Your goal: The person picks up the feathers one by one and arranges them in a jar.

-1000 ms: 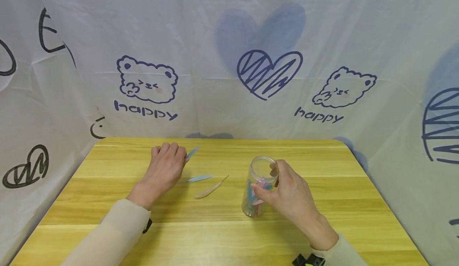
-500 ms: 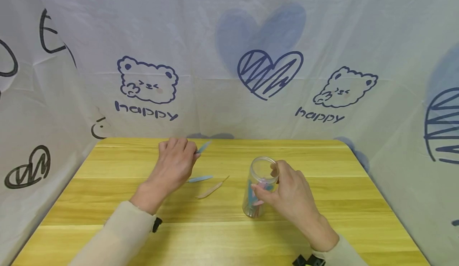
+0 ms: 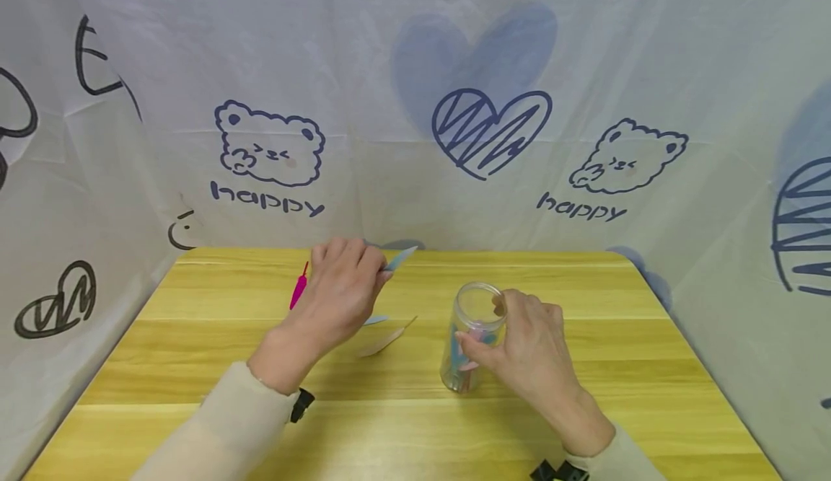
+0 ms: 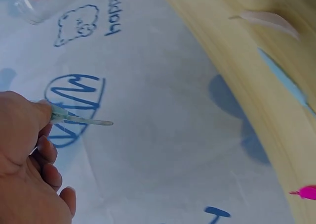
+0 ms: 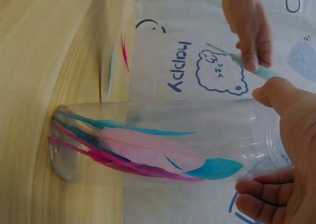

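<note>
My left hand (image 3: 347, 290) pinches a pale blue feather (image 3: 401, 257) between thumb and fingers, above the far part of the table. In the left wrist view the feather's bare quill (image 4: 91, 120) sticks out past the thumb. My right hand (image 3: 535, 351) grips a clear jar (image 5: 222, 115) just below its open rim, thumb on one side and fingers on the other. The jar stands upright on the table to the right of my left hand. Inside it are a pale pink feather (image 5: 148, 147), a teal feather (image 5: 217, 168) and magenta ones.
On the wooden table (image 3: 571, 409) lie a cream feather (image 3: 383, 342), a blue feather (image 4: 284, 75) partly behind my left hand in the head view, and a magenta feather (image 3: 299, 290). A white printed cloth (image 3: 383, 178) hangs behind and beside the table.
My left hand has moved right and slightly farther back with the pale blue feather, nearer the jar. The magenta feather it hid now shows. My right hand and the jar stay in place.
</note>
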The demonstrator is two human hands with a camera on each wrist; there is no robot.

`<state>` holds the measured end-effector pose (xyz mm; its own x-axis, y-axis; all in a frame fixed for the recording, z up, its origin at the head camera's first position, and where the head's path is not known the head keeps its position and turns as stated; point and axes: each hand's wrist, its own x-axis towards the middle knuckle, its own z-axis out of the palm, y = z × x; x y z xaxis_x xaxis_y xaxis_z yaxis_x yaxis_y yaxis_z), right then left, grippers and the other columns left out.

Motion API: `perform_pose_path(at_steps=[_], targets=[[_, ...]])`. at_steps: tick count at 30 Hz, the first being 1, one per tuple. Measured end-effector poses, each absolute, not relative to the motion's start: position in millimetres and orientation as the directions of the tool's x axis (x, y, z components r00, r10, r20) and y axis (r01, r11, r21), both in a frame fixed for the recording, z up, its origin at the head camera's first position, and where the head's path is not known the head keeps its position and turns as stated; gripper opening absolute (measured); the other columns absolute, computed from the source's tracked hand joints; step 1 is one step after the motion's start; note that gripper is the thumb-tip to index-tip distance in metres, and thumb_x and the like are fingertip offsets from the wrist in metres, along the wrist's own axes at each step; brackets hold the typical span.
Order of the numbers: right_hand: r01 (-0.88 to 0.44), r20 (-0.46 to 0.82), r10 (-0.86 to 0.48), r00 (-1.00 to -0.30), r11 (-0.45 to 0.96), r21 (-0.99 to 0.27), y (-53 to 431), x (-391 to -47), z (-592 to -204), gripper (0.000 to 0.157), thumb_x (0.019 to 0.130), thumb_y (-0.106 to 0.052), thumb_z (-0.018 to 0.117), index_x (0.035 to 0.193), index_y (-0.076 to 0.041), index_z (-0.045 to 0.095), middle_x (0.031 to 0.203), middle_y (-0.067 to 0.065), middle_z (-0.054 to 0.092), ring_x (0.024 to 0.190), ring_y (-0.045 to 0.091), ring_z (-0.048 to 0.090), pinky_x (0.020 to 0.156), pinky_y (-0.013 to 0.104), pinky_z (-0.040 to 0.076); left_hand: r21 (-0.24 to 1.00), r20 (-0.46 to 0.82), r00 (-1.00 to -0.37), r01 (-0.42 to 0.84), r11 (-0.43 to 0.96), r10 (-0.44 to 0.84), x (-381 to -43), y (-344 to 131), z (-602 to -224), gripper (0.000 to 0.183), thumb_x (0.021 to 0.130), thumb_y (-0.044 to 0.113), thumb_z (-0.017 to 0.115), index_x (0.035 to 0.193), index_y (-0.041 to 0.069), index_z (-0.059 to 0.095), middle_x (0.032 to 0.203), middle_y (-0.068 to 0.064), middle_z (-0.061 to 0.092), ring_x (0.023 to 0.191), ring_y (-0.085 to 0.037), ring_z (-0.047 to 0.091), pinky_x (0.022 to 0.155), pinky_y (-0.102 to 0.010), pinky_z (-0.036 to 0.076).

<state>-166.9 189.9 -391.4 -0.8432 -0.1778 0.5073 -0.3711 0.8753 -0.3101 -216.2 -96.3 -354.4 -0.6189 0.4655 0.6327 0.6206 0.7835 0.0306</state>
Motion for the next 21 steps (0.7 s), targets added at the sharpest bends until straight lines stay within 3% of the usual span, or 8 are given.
perform_pose_path(at_steps=[16,21], targets=[[-0.385,0.538,-0.187,-0.822,0.879,-0.282,190.7,-167.2,-391.6,0.064,0.073,-0.054,0.091,0.101,-0.007,0.059,0.089,0.005,0.065,0.078,0.025,0.059,0.074,0.040,0.032,-0.037,0.672,-0.507,0.705,0.709,0.539,-203.3,-43.1,-314.5,0.017,0.108,0.025,0.060,0.100,0.010,0.057,0.089,-0.003,0.048,0.085,-0.025,0.036,0.079,-0.044,0.026],[-0.388,0.546,-0.187,-0.817,0.879,-0.279,190.7,-167.2,-392.3,0.063,0.072,-0.053,0.092,0.099,-0.008,0.059,0.088,0.005,0.064,0.077,0.025,0.059,0.073,0.040,0.031,-0.079,0.706,-0.444,0.725,0.685,0.552,-200.8,-25.6,-307.9,0.018,0.108,0.026,0.061,0.098,0.010,0.057,0.088,-0.003,0.048,0.084,-0.025,0.037,0.078,-0.044,0.027]])
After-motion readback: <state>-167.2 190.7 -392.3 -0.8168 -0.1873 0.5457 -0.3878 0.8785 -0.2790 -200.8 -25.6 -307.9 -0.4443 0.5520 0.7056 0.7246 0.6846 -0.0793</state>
